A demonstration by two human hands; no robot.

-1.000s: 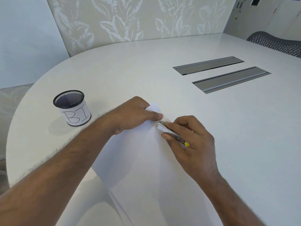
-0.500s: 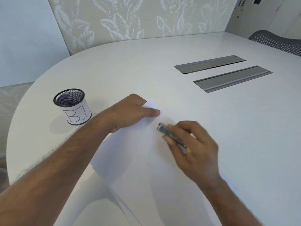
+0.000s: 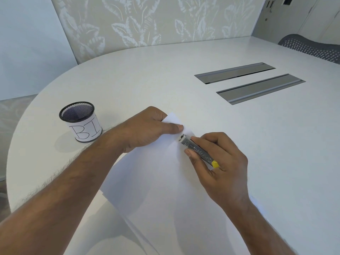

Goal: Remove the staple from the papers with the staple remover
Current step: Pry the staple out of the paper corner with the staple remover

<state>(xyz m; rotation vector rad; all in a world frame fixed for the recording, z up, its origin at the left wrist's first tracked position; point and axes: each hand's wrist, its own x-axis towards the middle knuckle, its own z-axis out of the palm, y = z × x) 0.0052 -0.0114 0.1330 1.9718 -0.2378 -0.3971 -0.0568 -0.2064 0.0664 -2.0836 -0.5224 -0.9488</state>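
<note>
Fingers (image 3: 206, 139) of your right hand (image 3: 222, 162) are curled round the staple remover (image 3: 197, 150), with its tip at the far corner of the papers (image 3: 156, 181). Your left hand (image 3: 145, 127) presses that corner flat on the bench (image 3: 165, 80), forefinger straight. Staple is too small to make out. My read: tool engaged, staple not yet out. Left to do: prise it up, lift it clear.
</note>
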